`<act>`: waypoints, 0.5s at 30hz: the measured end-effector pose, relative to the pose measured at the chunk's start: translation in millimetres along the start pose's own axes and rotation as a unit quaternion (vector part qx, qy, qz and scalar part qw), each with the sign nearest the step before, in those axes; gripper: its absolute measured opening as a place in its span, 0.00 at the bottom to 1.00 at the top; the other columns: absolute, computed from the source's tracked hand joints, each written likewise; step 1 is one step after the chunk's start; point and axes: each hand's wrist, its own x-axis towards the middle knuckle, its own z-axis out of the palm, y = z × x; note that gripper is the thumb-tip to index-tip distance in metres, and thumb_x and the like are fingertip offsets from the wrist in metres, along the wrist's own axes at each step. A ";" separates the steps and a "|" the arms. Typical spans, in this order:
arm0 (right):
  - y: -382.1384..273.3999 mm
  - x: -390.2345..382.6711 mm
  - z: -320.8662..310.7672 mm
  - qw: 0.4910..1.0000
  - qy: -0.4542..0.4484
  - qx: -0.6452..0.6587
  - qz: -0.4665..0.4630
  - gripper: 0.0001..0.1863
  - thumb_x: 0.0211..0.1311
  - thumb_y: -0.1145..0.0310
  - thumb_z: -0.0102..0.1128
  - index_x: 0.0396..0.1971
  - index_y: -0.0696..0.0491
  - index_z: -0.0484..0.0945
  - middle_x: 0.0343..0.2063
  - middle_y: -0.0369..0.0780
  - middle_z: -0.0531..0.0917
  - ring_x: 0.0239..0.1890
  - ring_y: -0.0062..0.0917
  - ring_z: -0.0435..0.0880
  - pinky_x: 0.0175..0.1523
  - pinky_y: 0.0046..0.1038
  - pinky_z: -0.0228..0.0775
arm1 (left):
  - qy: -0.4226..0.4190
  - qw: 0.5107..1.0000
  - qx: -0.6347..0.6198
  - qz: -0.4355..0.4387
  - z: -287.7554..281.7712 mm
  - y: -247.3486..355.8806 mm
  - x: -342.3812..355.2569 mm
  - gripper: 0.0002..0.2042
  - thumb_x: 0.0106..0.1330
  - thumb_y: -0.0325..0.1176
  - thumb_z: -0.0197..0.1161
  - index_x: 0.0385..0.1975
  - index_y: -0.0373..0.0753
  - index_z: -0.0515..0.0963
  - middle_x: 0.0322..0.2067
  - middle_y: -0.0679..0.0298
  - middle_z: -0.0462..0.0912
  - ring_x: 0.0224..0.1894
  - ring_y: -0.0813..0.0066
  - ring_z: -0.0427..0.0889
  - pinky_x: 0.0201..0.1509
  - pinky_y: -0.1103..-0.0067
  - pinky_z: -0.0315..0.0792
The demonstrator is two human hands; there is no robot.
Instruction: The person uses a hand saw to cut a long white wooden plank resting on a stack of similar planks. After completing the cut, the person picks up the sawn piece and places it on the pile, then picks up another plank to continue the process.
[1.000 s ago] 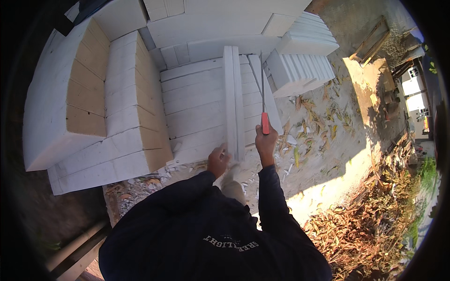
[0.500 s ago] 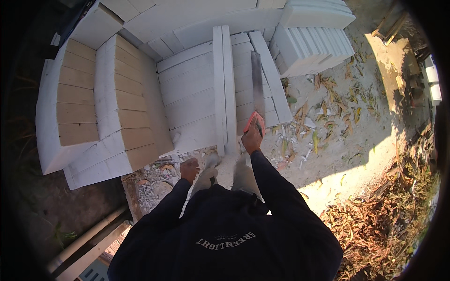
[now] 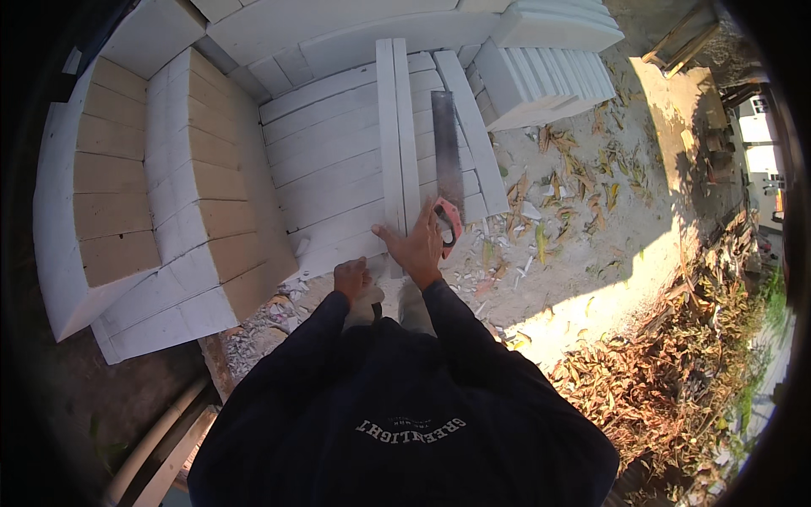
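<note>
Two long, narrow white block strips [image 3: 395,127] lie side by side, lengthwise, on a low bed of white blocks [image 3: 325,160]. My right hand [image 3: 418,247] is open over their near end, thumb and fingers spread. Just right of its fingers is a handsaw [image 3: 446,152], its dark blade pointing away from me and its red handle [image 3: 450,226] nearest me. The saw rests on the blocks, out of my grip. My left hand [image 3: 353,275] is left of the strips' near end, with its fingers curled and nothing visible in them.
Stacked white blocks [image 3: 190,186] rise on the left. More blocks [image 3: 355,34] stand along the back, and thin white slabs [image 3: 549,80] stand at the back right. Another strip [image 3: 473,135] lies right of the saw. Rubble and dry leaves [image 3: 549,203] cover the ground.
My right hand has let go of the saw, leaving it on the blocks, and moved left to the strips. My left hand has risen toward their near end. The view has shifted slightly.
</note>
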 end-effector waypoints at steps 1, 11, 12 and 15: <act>-13.9 -4.8 -8.7 0.999 -0.042 -0.005 0.026 0.61 0.51 0.48 0.77 0.75 0.63 0.49 0.62 0.64 0.70 0.65 0.56 0.72 0.66 0.51 0.67 | -0.012 1.000 0.015 -0.010 4.5 10.1 6.7 0.17 0.73 0.44 0.62 0.35 0.32 0.82 0.26 0.60 0.83 0.23 0.71 0.80 0.27 0.73 0.74; -30.5 -14.8 -26.2 0.994 -0.078 -0.029 0.072 0.63 0.42 0.58 0.74 0.76 0.62 0.45 0.58 0.60 0.74 0.51 0.55 0.83 0.53 0.47 0.79 | -0.094 0.995 0.027 -0.006 41.6 72.1 76.4 0.34 0.72 0.63 0.57 0.52 0.31 0.80 0.38 0.57 0.85 0.32 0.70 0.83 0.40 0.73 0.78; -31.0 -22.2 -35.6 0.994 -0.076 -0.048 0.060 0.63 0.42 0.58 0.73 0.76 0.62 0.46 0.57 0.59 0.75 0.50 0.55 0.84 0.52 0.47 0.80 | -0.117 0.993 0.013 -0.022 46.7 78.7 81.5 0.37 0.72 0.66 0.55 0.55 0.31 0.78 0.42 0.55 0.84 0.36 0.68 0.83 0.43 0.72 0.78; -34.9 -38.1 -78.1 0.993 -0.077 -0.087 0.032 0.61 0.41 0.58 0.73 0.76 0.61 0.49 0.52 0.58 0.78 0.47 0.54 0.85 0.50 0.47 0.80 | -0.163 0.982 -0.048 -0.082 70.4 99.8 104.6 0.44 0.70 0.73 0.48 0.63 0.31 0.72 0.52 0.51 0.81 0.48 0.62 0.83 0.53 0.68 0.77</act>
